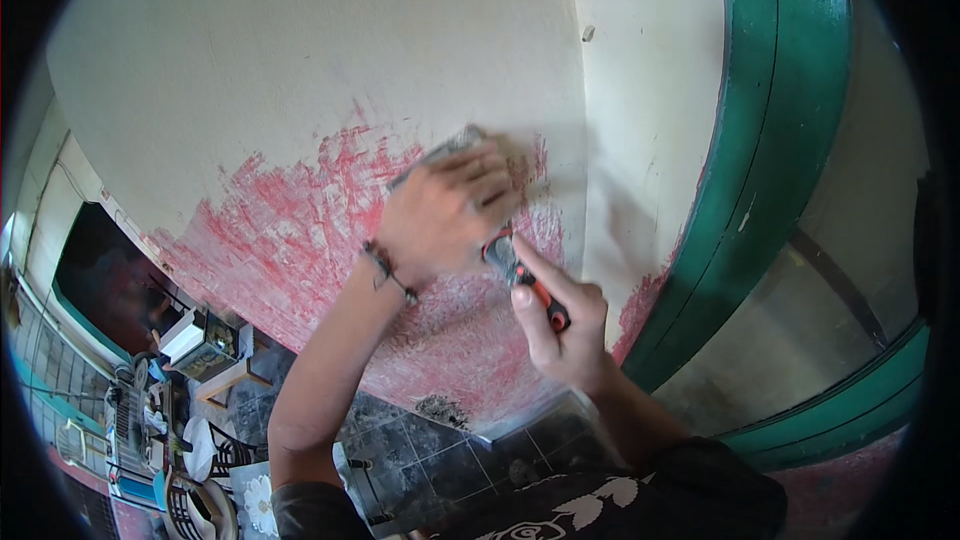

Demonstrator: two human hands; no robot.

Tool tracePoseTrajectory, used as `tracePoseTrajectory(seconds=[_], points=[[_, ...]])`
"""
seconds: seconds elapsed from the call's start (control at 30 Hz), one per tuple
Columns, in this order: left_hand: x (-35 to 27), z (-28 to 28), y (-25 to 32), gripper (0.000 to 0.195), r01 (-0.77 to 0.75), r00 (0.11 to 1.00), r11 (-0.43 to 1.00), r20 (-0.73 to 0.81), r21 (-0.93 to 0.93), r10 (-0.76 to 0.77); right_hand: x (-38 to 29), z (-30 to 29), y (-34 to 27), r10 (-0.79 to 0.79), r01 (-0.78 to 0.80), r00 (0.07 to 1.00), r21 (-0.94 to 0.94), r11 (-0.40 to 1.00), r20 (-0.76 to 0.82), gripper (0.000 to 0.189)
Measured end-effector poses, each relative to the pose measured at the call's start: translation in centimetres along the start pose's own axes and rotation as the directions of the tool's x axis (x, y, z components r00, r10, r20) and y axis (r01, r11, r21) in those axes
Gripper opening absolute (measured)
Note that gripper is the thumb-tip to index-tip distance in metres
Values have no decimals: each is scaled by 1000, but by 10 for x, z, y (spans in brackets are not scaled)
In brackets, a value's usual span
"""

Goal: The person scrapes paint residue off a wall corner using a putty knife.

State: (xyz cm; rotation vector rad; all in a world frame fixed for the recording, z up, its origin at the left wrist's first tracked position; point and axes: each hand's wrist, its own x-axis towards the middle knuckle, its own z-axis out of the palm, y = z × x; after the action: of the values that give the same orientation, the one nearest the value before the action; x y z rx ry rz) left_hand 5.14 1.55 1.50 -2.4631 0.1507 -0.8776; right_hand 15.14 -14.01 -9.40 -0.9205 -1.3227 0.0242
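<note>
My right hand (570, 330) grips the black and orange handle of a wide-bladed scraper (536, 289), its index finger stretched along the handle. Over the tool's head lies my left hand (446, 217), fingers bent and slightly blurred. Beyond the knuckles a grey, dust-covered blade edge shows against the wall; the palm side and the rest of the head are hidden. Around both hands the painted wall (315, 67) is smooth off-white above. Below, it has scraped, patchy red and pale areas (285, 240). A dark cord bracelet circles my left wrist.
To the right, a green wooden frame (697, 270) stands just past the wall's inner corner. Dark floor tiles (435, 450) carry grey dust and debris. At lower left are an aquarium (214, 345) on a wooden stand, chairs (225, 446) and a doorway, with a person (154, 311) faintly visible.
</note>
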Motion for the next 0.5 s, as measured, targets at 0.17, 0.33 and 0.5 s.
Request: tracePoseTrajectory(seconds=[0.17,0.33,0.5], points=[[3,-10,6,38,-4,1000,1000,-6,15,4,-1,-9,-15,60,-60,998,-6,998,19,49],[2,-20,7,39,-19,999,993,43,-119,25,-5,-4,-17,1,-1,1000,29,1000,24,50],[1,-16,8,38,-30,998,998,61,-63,34,-9,2,-12,64,-63,998,44,997,-15,46]])
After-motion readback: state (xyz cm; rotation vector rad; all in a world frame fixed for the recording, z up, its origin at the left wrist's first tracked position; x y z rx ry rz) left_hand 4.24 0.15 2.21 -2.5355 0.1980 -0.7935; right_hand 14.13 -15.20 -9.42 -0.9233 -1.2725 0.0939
